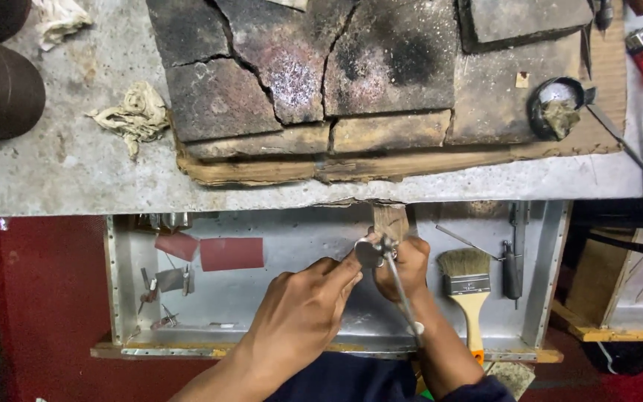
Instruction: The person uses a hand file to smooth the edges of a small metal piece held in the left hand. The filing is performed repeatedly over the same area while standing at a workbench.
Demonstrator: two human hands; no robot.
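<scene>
Ring [370,253], small and silvery, pinched by the left hand [299,313] against the wooden peg [391,221] below the tabletop [76,179], while the right hand [405,264] grips a thin file [402,294]; filing seemingly underway, demanding steady strokes.

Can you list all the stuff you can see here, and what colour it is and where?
firebricks: several, cracked, grey and sooty black, top middle of the bench
bench top: one, grey metal, across the top
rags: two, dirty cream, left on the bench
dark discs: a stack, brown-black, top left corner
small dish: one, dark metal, right of the bricks
metal tray: one, silver, below the bench
sandpaper pieces: two, red, left in the tray
paintbrush: one, pale bristles and wooden handle, right in the tray
wooden peg: one, brown, sticking out under the bench edge
small metal piece: one, silver, held against the peg
thin tool: one, metal rod
left hand: holds the metal piece
right hand: grips the thin tool
</scene>
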